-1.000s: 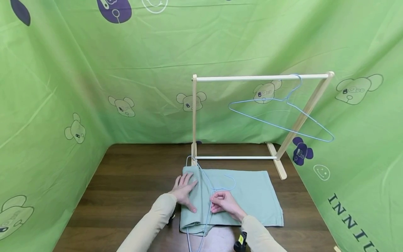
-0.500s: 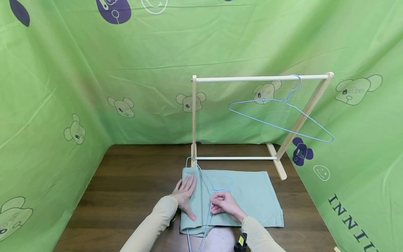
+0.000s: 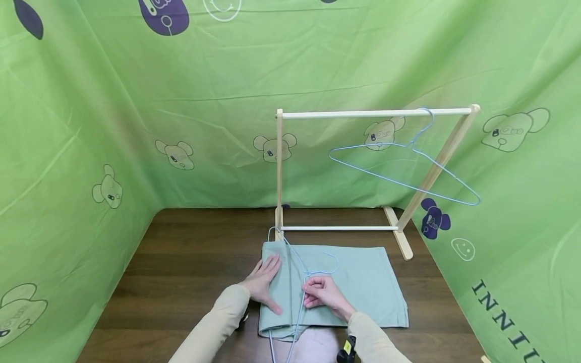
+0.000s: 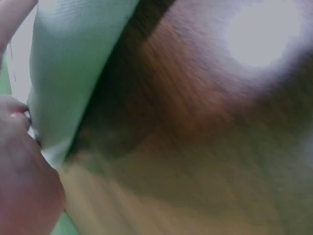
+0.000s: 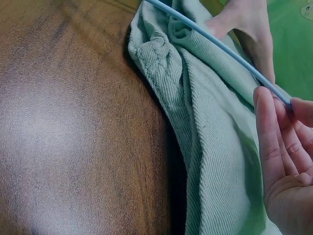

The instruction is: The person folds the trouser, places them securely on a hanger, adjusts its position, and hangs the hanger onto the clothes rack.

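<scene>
A pale green garment [image 3: 358, 297], which looks like folded trousers, lies on the table with its left end turned over a blue wire hanger [image 3: 300, 308]. On that folded-over part rests my left hand [image 3: 263, 285], fingers spread and straight. My right hand [image 3: 324, 295] pinches the hanger's wire between thumb and fingers, just below its hook. The hanger's far corner sticks out beyond the fold, and its near end shows below the cloth. In the right wrist view, thick twill layers and stitching [image 5: 159, 51] show under the wire. The left wrist view is blurred.
A wooden rack [image 3: 279, 171] with white bars stands behind the garment, close to its far edge. A second blue hanger [image 3: 404, 171] hangs from the top bar [image 3: 354, 114]. Green printed cloth [image 3: 204, 101] walls in the brown wooden table [image 3: 190, 262].
My left hand has shifted slightly toward me on the fold, and its fingers have drawn closer together. The right hand and the hanger stay in place.
</scene>
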Motion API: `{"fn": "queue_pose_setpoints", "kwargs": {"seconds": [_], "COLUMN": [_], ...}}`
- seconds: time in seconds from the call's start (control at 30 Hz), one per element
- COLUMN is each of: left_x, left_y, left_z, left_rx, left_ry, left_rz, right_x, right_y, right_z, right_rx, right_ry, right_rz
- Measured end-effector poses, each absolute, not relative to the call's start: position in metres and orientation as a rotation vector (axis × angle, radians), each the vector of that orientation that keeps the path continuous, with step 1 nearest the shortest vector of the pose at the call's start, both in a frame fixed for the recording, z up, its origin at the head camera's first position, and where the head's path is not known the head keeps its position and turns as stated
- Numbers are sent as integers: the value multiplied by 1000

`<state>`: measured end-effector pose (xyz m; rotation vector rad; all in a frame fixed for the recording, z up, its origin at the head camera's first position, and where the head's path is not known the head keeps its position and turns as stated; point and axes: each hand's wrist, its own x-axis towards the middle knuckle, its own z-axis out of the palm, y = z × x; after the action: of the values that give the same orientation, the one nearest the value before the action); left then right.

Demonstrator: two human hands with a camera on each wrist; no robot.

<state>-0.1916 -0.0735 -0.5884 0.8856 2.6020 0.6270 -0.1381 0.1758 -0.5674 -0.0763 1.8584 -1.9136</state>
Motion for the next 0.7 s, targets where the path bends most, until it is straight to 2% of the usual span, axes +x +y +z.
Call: {"fn": "queue_pose_setpoints", "kwargs": {"seconds": [0.13,0.33,0.7], "left_x": [-190,-189,-189], "left_y": [-89,-112,-135], "left_z": [-587,-587,-581], "left_rx": [858,630,361], "left_ry": [2599,2614,2598], "left_rz": [960,1367,1495], "right_x": [-138,-140,-145], "right_y": [175,170,152], "right_z": [-568,-570,-552], "right_rx": [-100,-225,-414], "right_ry": [1879,2004,2110], "right_rz": [-1924,-1908,-1874]}}
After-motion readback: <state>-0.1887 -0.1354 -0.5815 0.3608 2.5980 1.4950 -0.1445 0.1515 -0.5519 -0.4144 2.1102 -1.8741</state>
